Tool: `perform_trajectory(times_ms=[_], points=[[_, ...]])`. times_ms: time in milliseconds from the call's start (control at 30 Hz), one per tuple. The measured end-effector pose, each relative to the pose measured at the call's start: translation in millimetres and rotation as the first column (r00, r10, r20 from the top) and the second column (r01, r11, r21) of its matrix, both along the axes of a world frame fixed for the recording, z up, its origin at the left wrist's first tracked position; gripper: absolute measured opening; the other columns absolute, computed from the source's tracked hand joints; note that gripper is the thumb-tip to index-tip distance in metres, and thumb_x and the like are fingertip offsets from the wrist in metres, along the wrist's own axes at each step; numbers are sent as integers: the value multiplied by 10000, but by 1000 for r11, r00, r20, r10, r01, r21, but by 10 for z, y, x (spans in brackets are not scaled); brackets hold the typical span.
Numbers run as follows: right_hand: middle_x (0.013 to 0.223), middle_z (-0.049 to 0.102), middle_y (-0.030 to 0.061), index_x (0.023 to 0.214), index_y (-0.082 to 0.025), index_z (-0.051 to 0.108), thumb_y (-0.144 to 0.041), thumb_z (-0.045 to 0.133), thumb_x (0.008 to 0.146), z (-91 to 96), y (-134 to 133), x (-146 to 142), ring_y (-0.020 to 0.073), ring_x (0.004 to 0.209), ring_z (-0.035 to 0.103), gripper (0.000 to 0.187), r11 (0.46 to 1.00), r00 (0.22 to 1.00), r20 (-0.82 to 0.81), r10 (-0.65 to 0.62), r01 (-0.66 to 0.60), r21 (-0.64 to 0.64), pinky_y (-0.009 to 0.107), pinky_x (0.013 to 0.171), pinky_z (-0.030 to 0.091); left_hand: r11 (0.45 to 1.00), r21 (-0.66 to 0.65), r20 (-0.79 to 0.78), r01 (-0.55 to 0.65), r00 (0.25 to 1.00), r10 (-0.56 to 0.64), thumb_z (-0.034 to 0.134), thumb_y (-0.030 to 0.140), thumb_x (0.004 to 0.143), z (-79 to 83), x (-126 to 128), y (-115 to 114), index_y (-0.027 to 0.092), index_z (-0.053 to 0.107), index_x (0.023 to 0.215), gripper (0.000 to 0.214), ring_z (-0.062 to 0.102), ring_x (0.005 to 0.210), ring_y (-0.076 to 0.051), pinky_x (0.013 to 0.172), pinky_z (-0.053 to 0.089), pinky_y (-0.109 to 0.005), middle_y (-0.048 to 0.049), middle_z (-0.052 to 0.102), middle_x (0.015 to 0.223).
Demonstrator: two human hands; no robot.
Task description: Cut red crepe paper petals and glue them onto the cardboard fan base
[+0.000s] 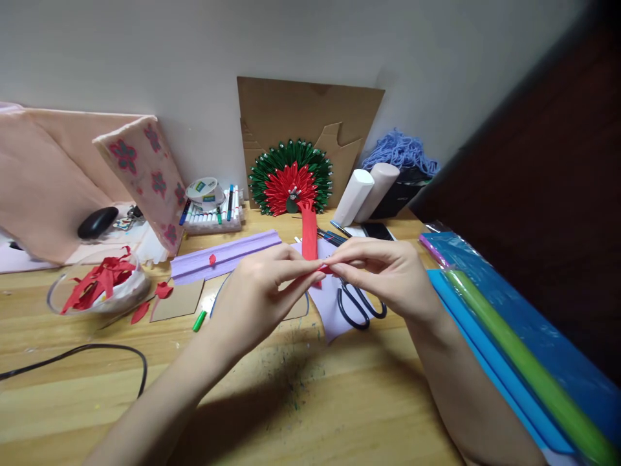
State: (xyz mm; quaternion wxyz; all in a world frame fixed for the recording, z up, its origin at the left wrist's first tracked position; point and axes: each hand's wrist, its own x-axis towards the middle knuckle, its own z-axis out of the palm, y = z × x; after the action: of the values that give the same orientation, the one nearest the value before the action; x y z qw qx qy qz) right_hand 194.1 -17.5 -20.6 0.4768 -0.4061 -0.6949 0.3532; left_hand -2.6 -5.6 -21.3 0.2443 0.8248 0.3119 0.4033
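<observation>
Above the middle of the table, my left hand (259,294) and my right hand (388,272) meet with fingertips pinched together. Between them is a small piece of red paper (324,268), mostly covered by the fingers. Just behind it, a long red crepe paper strip (309,236) lies on the table, its near end showing under the fingers. Black-handled scissors (361,322) rest below my right hand on a lilac paper sheet (326,317); my hand hides part of their blades.
Left: a clear bowl (55,301) with red scraps, folded lilac crepe paper (191,268), a green marker cap (199,321) and a black cable (97,346). Behind: a marker box (213,223), a red-green fan-shaped decoration (272,158), cardboard (310,103) and white rolls (354,197). Right: wrapped paper rolls (509,349).
</observation>
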Motion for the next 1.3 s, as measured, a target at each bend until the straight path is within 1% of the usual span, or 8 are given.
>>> perform_trajectory(times_ms=[100,233,400,567,667,933,1133,1300], points=[[793,706,35,859,-225,742,-201,674,775,10,8,13,156,725,654,110,997,999,50,10,-14,74,256,612,536,992,-130,19,7,1000,-4,597,249,836,36,11,3,217,734,878,146,596,679,-118,624,441,-234,-20,687,756],[810,716,26,922,-258,733,-162,669,776,13,10,29,152,736,651,185,961,990,144,-5,-36,276,272,662,537,955,-296,12,25,1000,-23,592,299,834,92,17,14,194,736,806,180,624,686,-141,628,462,-241,-33,710,749],[813,714,25,920,-254,723,-153,648,790,2,-7,27,155,739,649,181,924,970,228,-79,-15,383,277,666,535,966,-259,25,16,1000,-10,603,286,827,81,13,19,202,736,859,161,641,708,-144,654,485,-242,-37,717,783],[771,704,21,833,-232,727,-164,660,775,3,-17,-9,152,700,647,112,952,980,173,-102,46,301,272,652,542,1000,-29,65,-7,998,8,626,227,813,13,15,9,231,698,1005,205,650,768,-147,714,495,-259,-39,719,871],[762,699,24,803,-217,725,-170,666,769,-2,-24,-29,148,689,647,82,968,985,133,-109,75,238,263,635,549,999,37,45,5,999,-7,587,178,838,-10,15,3,233,687,1028,221,639,723,-126,681,482,-244,-28,711,838],[795,700,34,823,-210,723,-177,671,761,-14,-39,-33,150,713,651,88,984,992,73,-103,91,155,257,631,565,998,-69,54,-11,998,14,591,215,833,62,31,-2,209,709,949,165,659,758,-147,685,502,-250,-38,726,859],[771,703,35,803,-182,700,-204,675,758,-7,-48,-63,151,691,653,56,992,993,60,-102,97,82,268,638,562,995,-62,26,-73,997,75,599,181,810,57,40,-9,191,702,876,123,661,739,-148,678,509,-246,-31,731,828],[747,670,19,783,-186,666,-154,644,764,8,-55,-74,131,662,621,43,984,984,147,-102,78,161,251,623,527,990,-134,51,-44,997,51,616,179,789,42,59,-19,179,701,841,99,650,720,-142,682,512,-250,-30,720,803]])
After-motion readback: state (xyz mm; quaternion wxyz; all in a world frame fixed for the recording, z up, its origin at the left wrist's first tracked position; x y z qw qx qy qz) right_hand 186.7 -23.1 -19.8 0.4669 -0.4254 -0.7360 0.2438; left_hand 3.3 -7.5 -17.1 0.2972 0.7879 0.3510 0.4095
